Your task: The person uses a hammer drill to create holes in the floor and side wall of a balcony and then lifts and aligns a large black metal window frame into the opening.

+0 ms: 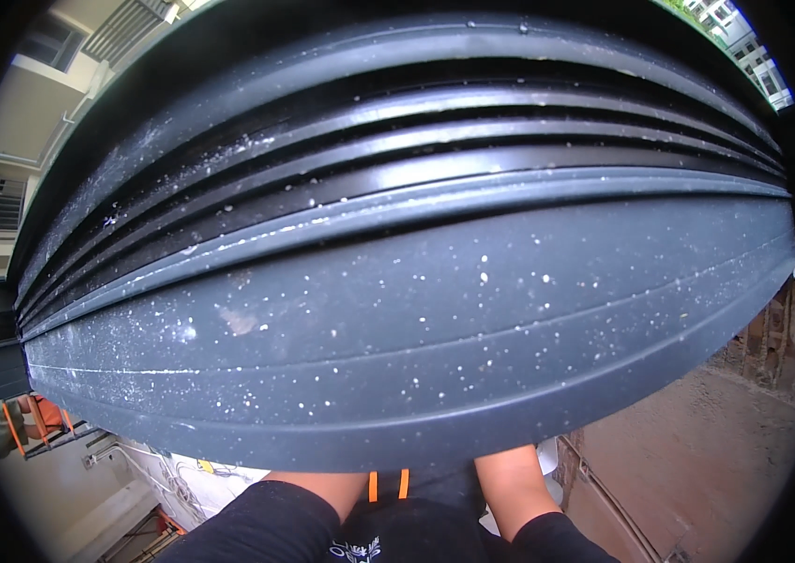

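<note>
A long dark grey ridged panel (397, 310), speckled with white spots, fills most of the head view very close to me, with several parallel shiny grooves across its upper part. My two bare forearms in black sleeves rise from the lower edge and pass out of sight behind the panel's lower edge. Both my hands are hidden by it, so what their fingers touch cannot be seen. Two orange strips (404, 483) show between the forearms, against black clothing.
At the upper left stand pale building walls (36, 84) with railings. Orange and blue shapes (41, 418), too small to make out, sit at the lower left above pale surfaces with pipes and cables. A reddish-brown floor (683, 450) and a rough wall (787, 324) lie at the right.
</note>
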Demonstrator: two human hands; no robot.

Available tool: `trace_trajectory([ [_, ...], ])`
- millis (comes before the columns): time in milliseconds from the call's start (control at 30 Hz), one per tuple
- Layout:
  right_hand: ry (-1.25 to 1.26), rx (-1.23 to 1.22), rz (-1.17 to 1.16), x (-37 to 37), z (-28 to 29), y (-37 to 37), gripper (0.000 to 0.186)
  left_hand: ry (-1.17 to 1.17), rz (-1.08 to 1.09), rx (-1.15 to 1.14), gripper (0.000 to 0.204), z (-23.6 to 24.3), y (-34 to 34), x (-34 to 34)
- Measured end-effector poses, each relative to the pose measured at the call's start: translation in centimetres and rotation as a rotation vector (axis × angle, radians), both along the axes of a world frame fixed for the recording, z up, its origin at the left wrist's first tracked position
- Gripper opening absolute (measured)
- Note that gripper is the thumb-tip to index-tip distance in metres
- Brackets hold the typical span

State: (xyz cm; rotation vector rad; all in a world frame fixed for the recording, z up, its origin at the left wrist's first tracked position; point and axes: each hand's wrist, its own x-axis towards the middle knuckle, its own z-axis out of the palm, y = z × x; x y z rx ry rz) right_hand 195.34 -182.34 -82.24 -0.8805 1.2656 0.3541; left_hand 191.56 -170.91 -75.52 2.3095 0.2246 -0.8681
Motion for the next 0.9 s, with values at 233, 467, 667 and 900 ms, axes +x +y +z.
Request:
trace_trajectory([
  [233, 0.010, 0.007, -0.004, -0.6, 0.8, -0.4, 0.002, 0.007, 0.006, -0.005, 0.044, 1.1, 0.1, 0.0],
  [467, 0.018, 0.025, -0.023, -1.5, 1.8, -1.3, 0.002, 0.033, -0.011, -0.011, 0.045, 2.3, -0.4, -0.1],
  [667, 0.010, 0.066, -0.073, -2.2, 3.1, -1.7, 0.002, 0.038, -0.030, -0.015, 0.046, 3.9, -0.2, -0.3],
  [900, -0.044, 0.181, -0.168, -4.3, 6.5, -3.4, 0.003, -0.004, -0.116, -0.030, 0.049, 8.8, -0.5, -2.1],
])
